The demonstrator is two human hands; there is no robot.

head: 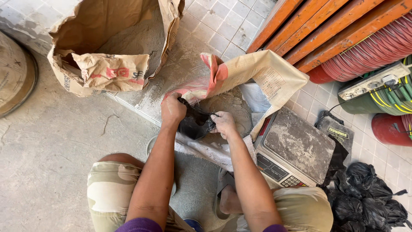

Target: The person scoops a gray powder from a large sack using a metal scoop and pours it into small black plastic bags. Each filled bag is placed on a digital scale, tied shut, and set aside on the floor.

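Gripping a crumpled black plastic bag (dusty) are both hands.

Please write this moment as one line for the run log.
left hand: grips black plastic bag | right hand: holds bag's other edge | bag: open above woven sack of grey powder | scale: beside sack, bare

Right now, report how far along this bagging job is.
Done: filled black bags lie knotted beside the dusty scale. In hand: the left hand and right hand hold a black bag open over the powder in the woven sack. Left: plenty of powder remains, and the scale platform is bare.
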